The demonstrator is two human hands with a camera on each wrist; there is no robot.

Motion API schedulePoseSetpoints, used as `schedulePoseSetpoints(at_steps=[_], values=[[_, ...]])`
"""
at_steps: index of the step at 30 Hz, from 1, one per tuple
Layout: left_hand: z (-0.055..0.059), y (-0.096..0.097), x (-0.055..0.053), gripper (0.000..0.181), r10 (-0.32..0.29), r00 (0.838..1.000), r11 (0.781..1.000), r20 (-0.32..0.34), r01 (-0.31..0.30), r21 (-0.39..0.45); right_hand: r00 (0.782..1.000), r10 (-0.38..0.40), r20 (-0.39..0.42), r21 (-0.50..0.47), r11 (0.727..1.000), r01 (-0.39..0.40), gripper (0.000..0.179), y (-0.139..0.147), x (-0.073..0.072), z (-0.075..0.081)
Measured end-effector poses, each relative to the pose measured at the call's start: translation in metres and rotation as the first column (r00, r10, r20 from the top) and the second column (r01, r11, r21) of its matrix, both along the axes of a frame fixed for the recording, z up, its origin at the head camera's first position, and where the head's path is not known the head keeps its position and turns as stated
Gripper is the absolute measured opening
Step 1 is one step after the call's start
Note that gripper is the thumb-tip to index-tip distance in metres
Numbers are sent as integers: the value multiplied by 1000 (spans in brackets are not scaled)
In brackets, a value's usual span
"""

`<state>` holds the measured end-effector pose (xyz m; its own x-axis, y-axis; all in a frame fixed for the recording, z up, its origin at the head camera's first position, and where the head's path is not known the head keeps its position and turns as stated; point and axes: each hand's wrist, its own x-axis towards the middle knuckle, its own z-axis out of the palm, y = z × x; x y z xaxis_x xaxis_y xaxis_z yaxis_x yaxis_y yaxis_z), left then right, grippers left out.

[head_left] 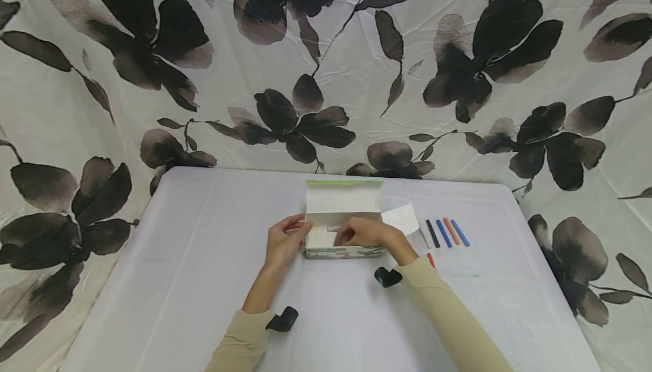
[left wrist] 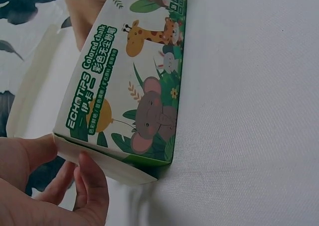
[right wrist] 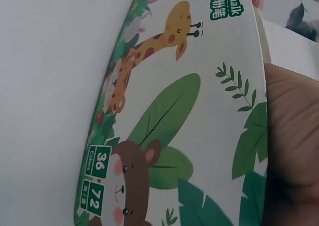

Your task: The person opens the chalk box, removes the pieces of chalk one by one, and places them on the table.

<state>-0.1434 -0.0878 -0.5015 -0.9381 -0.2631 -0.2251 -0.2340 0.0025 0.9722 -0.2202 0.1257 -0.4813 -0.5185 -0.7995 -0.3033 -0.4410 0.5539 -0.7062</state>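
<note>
An open carton of colored chalk [head_left: 344, 253], printed with jungle animals, lies on the white table, its lid [head_left: 343, 197] raised at the back. My left hand [head_left: 283, 243] grips the box's left end, thumb at the corner and fingers against the white end flap [left wrist: 107, 164]. Over the front wall, my right hand [head_left: 363, 231] reaches down into the box. Its fingertips are hidden in the head view by the hand itself, and in the right wrist view by the printed front panel [right wrist: 164, 86]. A pale pinkish stick [head_left: 333, 229] shows beside those fingers.
To the right of the box's open side flap [head_left: 400, 219] lies a row of slim sticks: whitish [head_left: 425, 237], black [head_left: 433, 234], blue [head_left: 444, 234], orange [head_left: 451, 231] and blue [head_left: 460, 232]. A red stick [head_left: 430, 259] lies partly behind the right forearm. Floral cloth [head_left: 316, 49] hangs behind the table.
</note>
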Motion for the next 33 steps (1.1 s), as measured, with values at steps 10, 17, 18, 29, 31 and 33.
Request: schedulePoseSetpoints(at_steps=[10,17,18,29,31,33], values=[[3,2,0,39,-16,1000,1000,2,16,14,999,-19,46,44,999,17,10,-2,-2,1],[2,1,0,39,-24,1000,1000,14,24,18,996,1,-88,-43,999,-4,15,7,2,2],[1,1,0,39,-25,1000,1000,12,25,13,995,-10,-94,-59,998,5,16,9,3,2],[-1,-1,-2,40,-21,1000,1000,20,21,-5,973,-200,-110,-290,943,161,19,28,8,9],[-1,-1,-2,40,-24,999,1000,22,24,-11,968,-226,-108,-321,930,181,20,31,10,11],[-1,-1,-2,40,-24,999,1000,22,24,-10,962,-250,-105,-345,917,201,21,33,11,14]])
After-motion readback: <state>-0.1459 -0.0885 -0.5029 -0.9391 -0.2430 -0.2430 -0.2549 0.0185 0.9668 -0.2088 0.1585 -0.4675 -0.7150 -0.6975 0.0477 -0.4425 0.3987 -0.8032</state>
